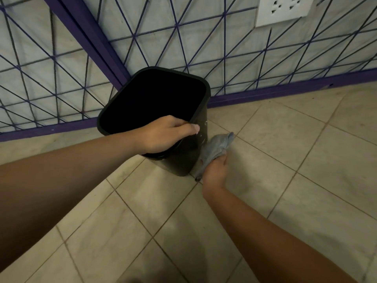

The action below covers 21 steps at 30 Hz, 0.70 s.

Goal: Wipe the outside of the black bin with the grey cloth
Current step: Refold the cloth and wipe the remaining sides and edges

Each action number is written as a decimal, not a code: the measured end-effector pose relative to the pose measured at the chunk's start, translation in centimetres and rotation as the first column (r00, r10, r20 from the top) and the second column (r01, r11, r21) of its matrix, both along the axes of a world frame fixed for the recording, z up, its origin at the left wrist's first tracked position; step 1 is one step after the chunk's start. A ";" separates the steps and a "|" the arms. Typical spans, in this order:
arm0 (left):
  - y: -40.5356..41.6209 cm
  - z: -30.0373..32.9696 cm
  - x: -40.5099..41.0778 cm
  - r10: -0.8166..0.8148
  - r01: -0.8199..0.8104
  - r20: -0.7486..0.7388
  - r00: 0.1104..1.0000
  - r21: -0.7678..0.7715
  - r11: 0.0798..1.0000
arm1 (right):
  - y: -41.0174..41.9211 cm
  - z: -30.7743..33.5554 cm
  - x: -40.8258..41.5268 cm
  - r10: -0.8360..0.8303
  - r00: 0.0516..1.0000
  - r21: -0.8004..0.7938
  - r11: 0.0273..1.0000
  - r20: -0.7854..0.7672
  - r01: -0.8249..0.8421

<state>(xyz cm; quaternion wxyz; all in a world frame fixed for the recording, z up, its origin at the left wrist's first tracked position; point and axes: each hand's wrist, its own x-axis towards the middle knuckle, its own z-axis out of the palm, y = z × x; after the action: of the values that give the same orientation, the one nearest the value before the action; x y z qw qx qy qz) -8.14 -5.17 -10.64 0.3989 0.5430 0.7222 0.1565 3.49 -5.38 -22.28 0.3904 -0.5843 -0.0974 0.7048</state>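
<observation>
- The right hand (215, 171), just right of the frame's centre, has its grip clenched round a bunched grey cloth (216, 148); the fingers are curled tight, and the cloth sticks out above and below the fist.
- The cloth lies against the lower right side wall of the black bin (189, 152), touching it near the base.
- The left hand (165, 133), at the centre of the frame, grips the bin's near rim: fingers curled over the edge towards the inside, thumb laid along the outer wall just below the rim.
- The bin stands in the middle of the frame on the tiled floor (285, 160), its opening turned toward the camera; whether it is tipped or only looks so from above, I cannot tell.
- Pale specks show on the wall near the thumb, so that patch probably still needs wiping.
- Behind the bin, across the top of the frame, runs a purple wire fence (142, 37), close to the bin's far side.
- Risks, as I judge them: a hard sideways wipe could slide or twist the bin if the rim hold slackens; the bunched cloth offers little flat contact and may skip spots; the far side by the fence may go unwiped unless the bin is turned.
</observation>
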 end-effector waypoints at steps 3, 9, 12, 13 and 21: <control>0.9 -0.3 0.7 0.064 -0.062 -0.022 0.998 0.083 0.995 | -1.0 1.2 -0.8 0.009 0.996 0.073 0.997 -0.092 -0.002; 2.8 -0.6 0.8 0.307 -0.302 -0.004 0.952 0.158 0.940 | -4.0 2.5 -0.8 0.057 0.990 0.603 0.788 0.128 -0.123; 3.4 -0.9 0.6 0.365 -0.376 0.106 0.925 0.128 0.918 | -4.7 2.5 -1.5 0.119 0.979 0.725 0.658 0.167 -0.203; 3.5 -0.9 0.6 0.363 -0.381 0.150 0.920 0.118 0.917 | -4.8 2.7 -1.7 0.139 0.970 0.744 0.623 0.199 -0.242; 3.5 -0.8 0.4 0.358 -0.390 0.244 0.901 0.095 0.916 | -2.9 1.5 -2.0 0.023 0.932 0.800 0.504 0.363 -0.324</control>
<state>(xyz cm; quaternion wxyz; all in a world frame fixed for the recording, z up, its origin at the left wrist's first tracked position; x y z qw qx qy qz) -7.72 -1.66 -11.46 0.3995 0.4000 0.7513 0.3405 1.50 -8.28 -20.81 0.5311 -0.4072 -0.5463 0.5036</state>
